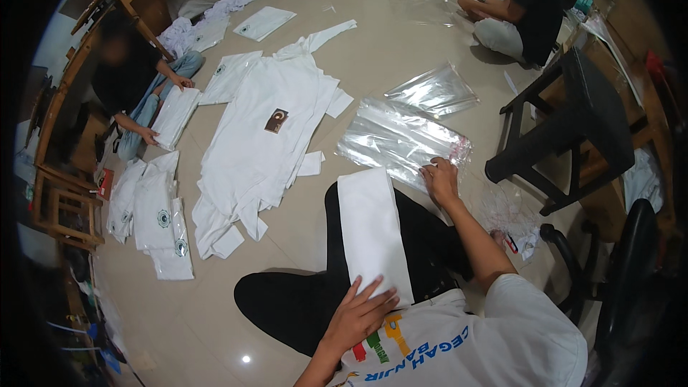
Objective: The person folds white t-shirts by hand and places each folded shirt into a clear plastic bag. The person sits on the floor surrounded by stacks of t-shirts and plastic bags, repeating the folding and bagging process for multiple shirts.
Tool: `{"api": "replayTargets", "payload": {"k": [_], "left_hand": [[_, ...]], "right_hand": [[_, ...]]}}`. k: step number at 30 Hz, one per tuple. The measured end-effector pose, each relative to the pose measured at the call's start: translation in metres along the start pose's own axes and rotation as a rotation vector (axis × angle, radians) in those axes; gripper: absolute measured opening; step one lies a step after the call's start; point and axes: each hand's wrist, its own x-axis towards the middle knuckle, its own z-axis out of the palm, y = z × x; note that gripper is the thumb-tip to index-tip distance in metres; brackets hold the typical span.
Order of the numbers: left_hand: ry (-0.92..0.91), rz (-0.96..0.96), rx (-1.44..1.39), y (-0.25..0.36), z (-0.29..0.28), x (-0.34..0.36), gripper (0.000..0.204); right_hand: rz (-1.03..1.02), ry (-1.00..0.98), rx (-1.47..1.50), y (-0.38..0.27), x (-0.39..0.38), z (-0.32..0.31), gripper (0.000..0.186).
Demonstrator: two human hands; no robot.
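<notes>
A white garment (pixel 373 233), folded into a long narrow strip, lies across my lap over my black trousers. My left hand (pixel 364 309) rests flat on its near end, fingers spread. To the right, my right hand (pixel 440 178) reaches out to a pile of clear plastic bags (pixel 390 140) on the floor, its bent fingers closed at the near right edge of a bag. Another clear bag bundle (pixel 433 91) lies just beyond. Left of the bags is a spread heap of white shirts (pixel 261 125), with a small dark card (pixel 276 120) on top.
Packed white garments (pixel 163 218) lie on the left floor near a seated person (pixel 143 82) handling another. A black stool (pixel 573 122) and a chair leg stand at right, with plastic scraps (pixel 512 218) between them and me. Other people sit farther back.
</notes>
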Motion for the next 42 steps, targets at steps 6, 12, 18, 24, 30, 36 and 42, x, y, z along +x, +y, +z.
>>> {"api": "replayTargets", "payload": {"k": [6, 12, 18, 24, 30, 36, 42], "left_hand": [[0.405, 0.031, -0.595, -0.007, -0.021, 0.01, 0.032], [0.562, -0.311, -0.465, -0.002, -0.045, 0.069, 0.033], [0.767, -0.167, -0.71, 0.014, -0.045, 0.115, 0.048], [0.916, -0.297, -1.269, -0.006, -0.071, 0.097, 0.031], [0.977, -0.322, -1.138, -0.021, -0.074, 0.066, 0.038], [0.963, -0.423, -0.983, -0.024, -0.08, 0.048, 0.038], [1.051, -0.417, -1.1, -0.017, -0.1, 0.041, 0.036]], "right_hand": [[0.048, 0.065, 0.266, -0.056, 0.034, -0.057, 0.019], [0.18, -0.144, 0.957, -0.177, 0.043, -0.142, 0.026], [0.102, -0.806, 1.494, -0.259, 0.023, -0.178, 0.042], [-0.319, -0.652, 1.228, -0.286, 0.005, -0.168, 0.062], [-0.433, -0.414, 0.876, -0.326, -0.009, -0.164, 0.019], [-0.514, -0.349, 0.908, -0.325, -0.015, -0.139, 0.013], [-0.278, -0.498, 1.068, -0.339, -0.012, -0.137, 0.034]]}}
